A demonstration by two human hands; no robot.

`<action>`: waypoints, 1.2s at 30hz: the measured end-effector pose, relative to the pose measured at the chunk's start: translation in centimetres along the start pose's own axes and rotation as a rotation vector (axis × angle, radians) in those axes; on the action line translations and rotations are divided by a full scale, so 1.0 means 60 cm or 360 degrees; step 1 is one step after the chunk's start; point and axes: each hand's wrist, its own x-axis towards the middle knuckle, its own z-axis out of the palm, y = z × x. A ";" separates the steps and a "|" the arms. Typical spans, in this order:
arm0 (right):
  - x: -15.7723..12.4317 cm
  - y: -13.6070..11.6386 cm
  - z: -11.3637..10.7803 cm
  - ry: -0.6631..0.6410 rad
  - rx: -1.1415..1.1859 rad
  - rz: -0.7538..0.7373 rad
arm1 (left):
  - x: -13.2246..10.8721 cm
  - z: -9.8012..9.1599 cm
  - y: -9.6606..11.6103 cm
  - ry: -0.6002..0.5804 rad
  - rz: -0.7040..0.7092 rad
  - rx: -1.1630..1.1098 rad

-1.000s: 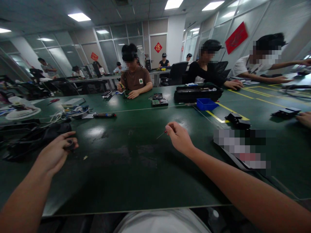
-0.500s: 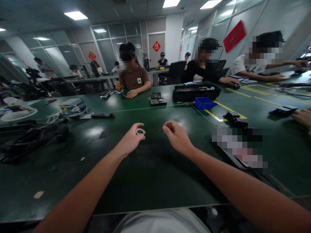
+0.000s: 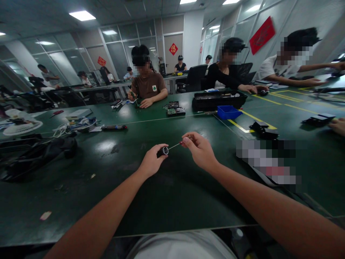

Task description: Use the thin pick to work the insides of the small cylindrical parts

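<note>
A wide green table (image 3: 151, 201) is seen spread beneath both hands, its bare surface lying directly under the fingers. Far beyond the right fingertips a long black tray (image 3: 218, 100) is set; its contents are too small to be made out. Well to the left of the left fingers a crumpled black bag (image 3: 40, 153) is laid. Just in front of the tray, nearer the right fingers, a blue bin (image 3: 229, 112) is placed; what is inside cannot be told. Circuit boards (image 3: 175, 111) are found straight ahead of the fingers, well apart from them, and a dark pen-shaped tool (image 3: 114, 127) lies ahead and to the left.

The left hand (image 3: 151, 163) is closed, and a small black cylinder with a silver rim (image 3: 163, 151) is pinched at its fingertips, raised above the table. The right hand (image 3: 201, 151) is closed on the red-tipped end of a thin metal tool (image 3: 174, 145), whose far tip is met by the cylinder. Nothing is interposed between the two hands.
</note>
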 end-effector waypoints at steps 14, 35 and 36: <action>0.002 0.005 0.007 0.0044 -0.0097 0.0027 | -0.003 -0.004 0.008 0.0028 0.0026 -0.0036; -0.002 -0.018 -0.002 -0.0084 -0.0468 -0.0088 | -0.006 -0.008 0.001 -0.0001 0.0128 0.0077; -0.002 -0.018 -0.003 -0.0114 -0.0464 -0.0117 | -0.006 -0.008 0.001 0.0000 0.0124 0.0075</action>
